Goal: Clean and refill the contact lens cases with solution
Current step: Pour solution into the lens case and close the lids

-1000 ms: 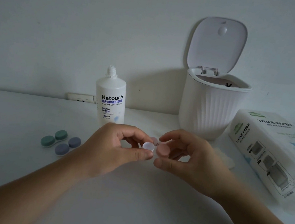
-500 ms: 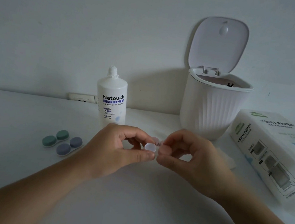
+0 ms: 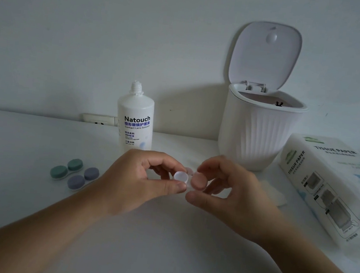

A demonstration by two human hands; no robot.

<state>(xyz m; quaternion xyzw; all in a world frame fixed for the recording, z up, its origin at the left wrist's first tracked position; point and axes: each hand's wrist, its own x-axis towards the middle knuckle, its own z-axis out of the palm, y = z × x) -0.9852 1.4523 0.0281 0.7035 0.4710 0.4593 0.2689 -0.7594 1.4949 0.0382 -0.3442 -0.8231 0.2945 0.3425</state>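
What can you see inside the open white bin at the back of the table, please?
Inside the white bin, under its raised lid, a pinkish liner or surface shows with one small dark item. The rim hides everything deeper.

The solution bottle [image 3: 135, 119], behind the hands, is printed "Natouch", "Contact Lens Solution" and "20H". The tissue pack [image 3: 329, 184], right of the hands, reads "TISSUE PAPER" on two faces. Smaller print is illegible.

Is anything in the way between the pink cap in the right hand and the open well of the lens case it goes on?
Nothing visible. The right hand pinches the pink cap right beside the open well held by the left hand, with only a small gap between them.
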